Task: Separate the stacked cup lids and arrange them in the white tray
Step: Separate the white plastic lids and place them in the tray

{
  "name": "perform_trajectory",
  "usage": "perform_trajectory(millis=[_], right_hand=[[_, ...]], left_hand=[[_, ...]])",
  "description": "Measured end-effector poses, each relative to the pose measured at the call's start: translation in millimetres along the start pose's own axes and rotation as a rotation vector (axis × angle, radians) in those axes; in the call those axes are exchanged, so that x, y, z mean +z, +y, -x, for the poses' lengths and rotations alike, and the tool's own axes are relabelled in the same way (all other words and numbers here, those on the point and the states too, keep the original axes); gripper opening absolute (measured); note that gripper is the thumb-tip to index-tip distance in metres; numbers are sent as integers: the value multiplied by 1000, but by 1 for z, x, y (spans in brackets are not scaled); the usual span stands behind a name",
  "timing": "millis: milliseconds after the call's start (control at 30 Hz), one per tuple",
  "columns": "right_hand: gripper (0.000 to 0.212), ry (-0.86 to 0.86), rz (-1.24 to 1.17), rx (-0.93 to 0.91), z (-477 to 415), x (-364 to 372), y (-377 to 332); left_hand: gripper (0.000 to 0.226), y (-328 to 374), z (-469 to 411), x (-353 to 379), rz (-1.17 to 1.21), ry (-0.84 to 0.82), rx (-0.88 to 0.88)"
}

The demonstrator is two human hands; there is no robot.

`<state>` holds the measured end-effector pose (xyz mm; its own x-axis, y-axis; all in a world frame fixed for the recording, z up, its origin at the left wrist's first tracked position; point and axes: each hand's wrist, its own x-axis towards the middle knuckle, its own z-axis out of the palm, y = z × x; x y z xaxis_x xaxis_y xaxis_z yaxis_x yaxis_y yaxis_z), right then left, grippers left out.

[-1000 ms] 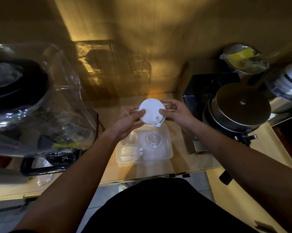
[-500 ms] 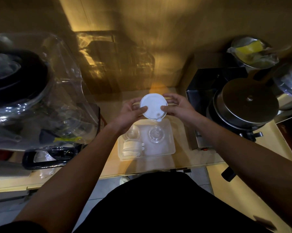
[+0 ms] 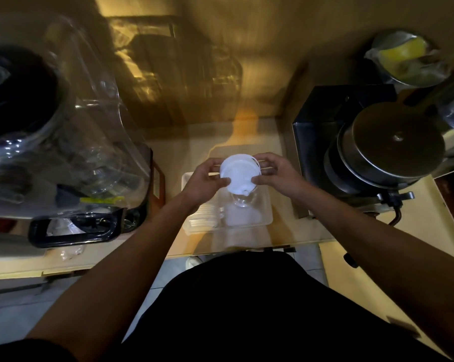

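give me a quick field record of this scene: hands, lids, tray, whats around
left hand: grips the white lids' left edge
right hand: grips the right edge
white lids: held above the tray, rims starting to part at the far right
white tray: on the counter, holds a row of white lids and a clear lid
right side: metal pot

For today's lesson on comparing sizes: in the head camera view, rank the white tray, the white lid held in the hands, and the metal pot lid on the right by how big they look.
1. Metal pot lid, largest.
2. White tray.
3. White lid, smallest.

The white lid is held above the tray, nearer the camera, so its real size may be smaller than it looks.
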<state>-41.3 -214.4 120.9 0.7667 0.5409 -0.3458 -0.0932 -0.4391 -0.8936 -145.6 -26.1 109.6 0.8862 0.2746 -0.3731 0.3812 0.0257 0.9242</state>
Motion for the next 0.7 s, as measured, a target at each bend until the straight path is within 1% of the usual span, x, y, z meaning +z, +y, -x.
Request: perform_trajectory(millis=[133,233,333,467,600,700], right_hand=[[53,-3,35,17,4,2,16],[56,-17,94,25,8,5,30],[59,-38,168,31,14,10,42],[55,-69,244,31,18,15,58],[50,-74,278,32,22,17,71],[50,-112,303,60,25,17,80]], left_hand=[[45,-16,2,6,-70,-25,2],[46,-26,4,11,-198,-24,23],[46,-35,6,16,-347,-51,79],[47,-48,11,21,-437,-90,83],[44,-60,15,25,-606,-156,157],[43,-66,19,28,-683,-203,184]])
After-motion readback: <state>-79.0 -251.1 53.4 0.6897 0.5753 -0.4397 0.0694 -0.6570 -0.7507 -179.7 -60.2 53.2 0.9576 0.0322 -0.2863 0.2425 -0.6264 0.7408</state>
